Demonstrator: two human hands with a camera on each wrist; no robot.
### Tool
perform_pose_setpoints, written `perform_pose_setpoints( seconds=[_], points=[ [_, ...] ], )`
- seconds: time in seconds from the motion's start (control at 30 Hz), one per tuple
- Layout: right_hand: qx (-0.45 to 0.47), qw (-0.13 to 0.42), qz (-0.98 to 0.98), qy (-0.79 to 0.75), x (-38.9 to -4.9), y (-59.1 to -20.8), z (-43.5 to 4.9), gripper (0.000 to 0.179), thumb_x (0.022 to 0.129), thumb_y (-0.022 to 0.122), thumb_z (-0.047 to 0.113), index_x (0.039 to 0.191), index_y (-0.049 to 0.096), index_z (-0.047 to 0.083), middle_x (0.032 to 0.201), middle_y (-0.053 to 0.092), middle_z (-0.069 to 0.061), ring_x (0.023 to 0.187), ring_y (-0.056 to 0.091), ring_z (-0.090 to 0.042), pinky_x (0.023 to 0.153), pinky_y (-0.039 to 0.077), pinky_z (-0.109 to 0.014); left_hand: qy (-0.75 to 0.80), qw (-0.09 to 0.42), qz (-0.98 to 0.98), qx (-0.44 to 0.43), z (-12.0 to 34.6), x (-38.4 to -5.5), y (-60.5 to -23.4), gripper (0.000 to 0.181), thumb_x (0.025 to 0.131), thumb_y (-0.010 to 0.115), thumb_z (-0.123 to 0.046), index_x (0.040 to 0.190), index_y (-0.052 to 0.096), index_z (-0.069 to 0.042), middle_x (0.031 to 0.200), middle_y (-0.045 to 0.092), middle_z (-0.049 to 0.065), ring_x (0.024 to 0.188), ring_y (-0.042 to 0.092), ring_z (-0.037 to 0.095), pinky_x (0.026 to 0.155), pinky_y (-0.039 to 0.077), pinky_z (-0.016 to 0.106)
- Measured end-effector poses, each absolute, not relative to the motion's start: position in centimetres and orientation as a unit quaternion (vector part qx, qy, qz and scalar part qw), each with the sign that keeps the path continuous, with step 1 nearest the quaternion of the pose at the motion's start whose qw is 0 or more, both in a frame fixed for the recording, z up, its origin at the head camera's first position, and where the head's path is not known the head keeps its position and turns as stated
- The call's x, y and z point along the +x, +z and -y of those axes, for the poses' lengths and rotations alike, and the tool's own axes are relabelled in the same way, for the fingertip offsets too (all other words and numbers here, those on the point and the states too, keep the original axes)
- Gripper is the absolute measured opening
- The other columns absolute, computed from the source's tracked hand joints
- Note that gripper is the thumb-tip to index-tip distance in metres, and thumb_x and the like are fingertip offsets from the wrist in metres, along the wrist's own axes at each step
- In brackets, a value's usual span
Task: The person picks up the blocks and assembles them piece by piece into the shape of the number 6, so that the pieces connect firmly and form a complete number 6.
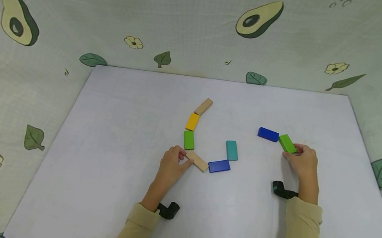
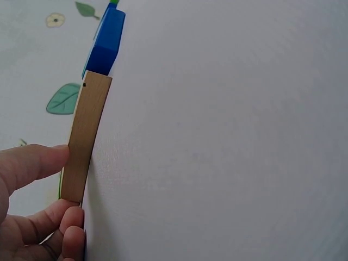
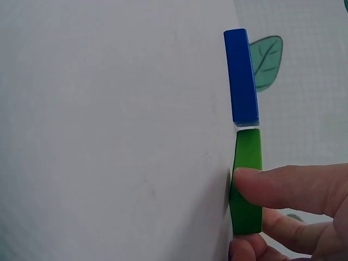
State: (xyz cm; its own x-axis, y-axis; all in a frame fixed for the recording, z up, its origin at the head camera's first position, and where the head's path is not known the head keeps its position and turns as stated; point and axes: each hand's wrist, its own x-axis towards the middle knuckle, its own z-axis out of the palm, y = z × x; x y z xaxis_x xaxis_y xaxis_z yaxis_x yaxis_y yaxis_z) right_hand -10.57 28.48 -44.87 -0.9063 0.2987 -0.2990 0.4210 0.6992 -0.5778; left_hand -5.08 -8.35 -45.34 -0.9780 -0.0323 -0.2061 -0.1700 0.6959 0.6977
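Observation:
My left hand [image 1: 171,168] pinches a plain wooden block [image 1: 197,161], thumb near its side and fingers at one end. That block lies flat in a curved row, between a green block [image 1: 189,140] and a blue block [image 1: 219,166]. Over on the right, my right hand [image 1: 303,161] holds a bright green block [image 1: 287,143] between thumb and fingers. One end of it is close to a dark blue block [image 1: 268,134]; a narrow gap shows between them in the right wrist view.
Above the left hand, the row continues with a yellow block [image 1: 192,122] and another wooden block [image 1: 203,106]. A teal block [image 1: 232,150] stands at the row's right end. Everything lies on a white table [image 1: 96,202], with avocado-print cloth [image 1: 194,25] behind.

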Motion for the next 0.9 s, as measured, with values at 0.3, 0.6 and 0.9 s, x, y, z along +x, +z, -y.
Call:
perform_pose_setpoints(
  seconds=[0.3,0.6,0.9],
  points=[
    [0.217,0.081,-0.911,-0.342,-10.3,-45.0,-28.4,0.058,0.088,0.060,0.021,0.132,0.041,-0.012,0.124,0.036,-0.032,0.106,0.044,-0.038,0.073,0.037,-0.031,0.383,0.091,-0.918,-0.052,8.5,-5.3,-45.7,0.028,0.083,0.069,-0.026,0.095,0.053,-0.007,0.084,0.049,0.006,0.079,0.043,0.018,0.068,0.034,0.029],
    [0.238,0.076,-0.903,-0.350,-9.9,-44.8,-28.2,0.061,0.088,0.060,0.027,0.134,0.041,-0.007,0.123,0.038,-0.027,0.104,0.044,-0.032,0.072,0.035,-0.027,0.384,0.097,-0.917,-0.058,8.4,-5.2,-45.7,0.028,0.083,0.069,-0.026,0.096,0.053,-0.006,0.084,0.049,0.006,0.078,0.043,0.018,0.067,0.035,0.028],
    [0.243,0.066,-0.899,-0.359,-9.4,-43.8,-27.5,0.060,0.088,0.059,0.029,0.136,0.041,-0.004,0.120,0.041,-0.021,0.102,0.042,-0.026,0.072,0.036,-0.026,0.381,0.098,-0.917,-0.063,8.3,-5.2,-45.6,0.028,0.083,0.069,-0.025,0.096,0.053,-0.006,0.084,0.049,0.006,0.078,0.043,0.018,0.068,0.035,0.029]
  ],
)
